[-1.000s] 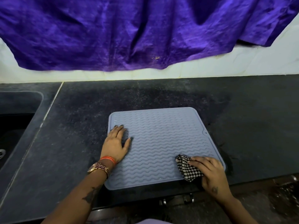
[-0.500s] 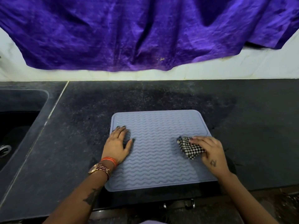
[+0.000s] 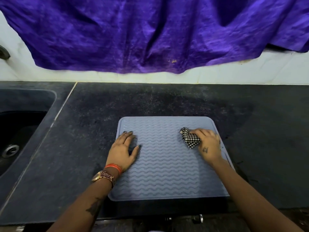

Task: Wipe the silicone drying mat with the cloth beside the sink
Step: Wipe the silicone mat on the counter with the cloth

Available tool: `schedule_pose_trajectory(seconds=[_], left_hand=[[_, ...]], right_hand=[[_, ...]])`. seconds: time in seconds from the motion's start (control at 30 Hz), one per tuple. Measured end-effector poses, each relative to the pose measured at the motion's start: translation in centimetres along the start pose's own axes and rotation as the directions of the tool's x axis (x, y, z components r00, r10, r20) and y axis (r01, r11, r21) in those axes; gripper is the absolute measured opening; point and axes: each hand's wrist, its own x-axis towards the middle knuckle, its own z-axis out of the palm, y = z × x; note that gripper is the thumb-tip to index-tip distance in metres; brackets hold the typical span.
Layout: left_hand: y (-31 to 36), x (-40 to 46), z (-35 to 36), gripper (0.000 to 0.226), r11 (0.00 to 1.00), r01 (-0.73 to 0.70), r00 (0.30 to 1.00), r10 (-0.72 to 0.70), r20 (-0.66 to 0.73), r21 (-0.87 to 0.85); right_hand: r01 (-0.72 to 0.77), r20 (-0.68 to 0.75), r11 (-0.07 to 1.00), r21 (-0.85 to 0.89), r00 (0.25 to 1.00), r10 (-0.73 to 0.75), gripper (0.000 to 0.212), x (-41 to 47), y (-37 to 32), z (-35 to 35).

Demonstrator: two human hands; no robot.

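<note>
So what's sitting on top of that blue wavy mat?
On the mat lie the left hand, pressed flat, and the right hand clutching a bunched checkered cloth. What lies beneath hands and cloth is covered.

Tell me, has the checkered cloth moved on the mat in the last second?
Yes. The checkered cloth, under the right hand, has travelled from the mat's near right corner toward its far edge.
</note>
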Motion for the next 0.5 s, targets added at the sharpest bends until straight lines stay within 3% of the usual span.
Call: schedule_pose_trajectory(seconds=[0.17, 0.23, 0.33, 0.5], left_hand=[[0.0, 0.1, -0.1, 0.069, 1.000, -0.006, 1.000, 0.006, -0.012, 0.019], [0.0, 0.1, -0.1, 0.068, 1.000, -0.004, 1.000, 0.005, -0.017, 0.021], [0.1, 0.1, -0.1, 0.067, 1.000, 0.003, 1.000, -0.003, -0.016, 0.018], [0.2, 0.2, -0.3, 0.067, 1.000, 0.006, 1.000, -0.006, -0.018, 0.023]], right_hand=[[0.060, -0.073, 0.982, 0.178, 0.996, -0.048, 0.048, 2.0, 1.3, -0.6], [0.037, -0.106, 0.989, 0.144, 0.994, -0.021, 0.051, 2.5, 1.2, -0.4], [-0.060, 0.005, 0.998, 0.031, 0.998, 0.060, 0.053, 3.1, 0.6, 0.6], [-0.019, -0.052, 0.987, 0.159, 0.998, 0.028, 0.047, 6.3, 1.8, -0.2]])
